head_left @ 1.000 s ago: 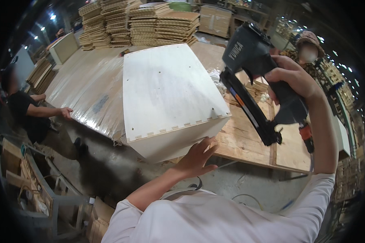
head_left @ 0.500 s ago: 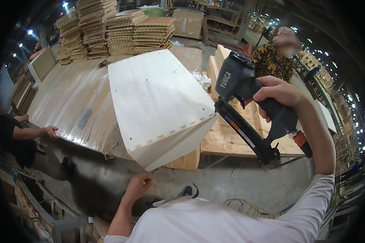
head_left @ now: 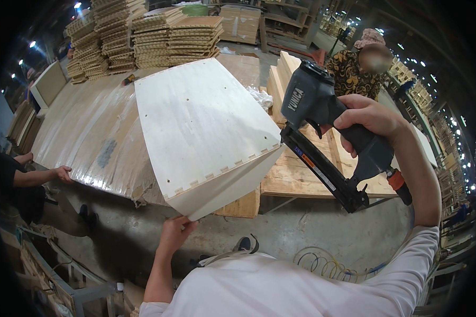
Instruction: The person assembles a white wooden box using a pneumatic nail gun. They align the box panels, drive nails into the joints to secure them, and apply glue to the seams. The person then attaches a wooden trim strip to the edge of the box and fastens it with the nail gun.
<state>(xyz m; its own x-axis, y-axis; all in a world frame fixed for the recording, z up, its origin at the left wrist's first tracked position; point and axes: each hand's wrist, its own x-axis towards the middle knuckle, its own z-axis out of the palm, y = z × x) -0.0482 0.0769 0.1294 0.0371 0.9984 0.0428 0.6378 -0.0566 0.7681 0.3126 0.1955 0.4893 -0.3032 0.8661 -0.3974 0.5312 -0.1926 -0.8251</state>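
Gripping nail gun [head_left: 336,145], right hand [head_left: 370,119] flanks white box [head_left: 203,124], left hand [head_left: 175,231] pinching its near corner

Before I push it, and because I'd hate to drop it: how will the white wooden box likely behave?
The white wooden box should stay fairly stiff, given its interlocking finger joint. It may slide easily wherever it rests on glossy plastic wrap. Pulled nearer, it could tip, as its near face appears to overhang.

The right hand [head_left: 373,119] is gripping a black nail gun [head_left: 309,98] while the left hand [head_left: 174,233] is touching a pale box [head_left: 201,127].
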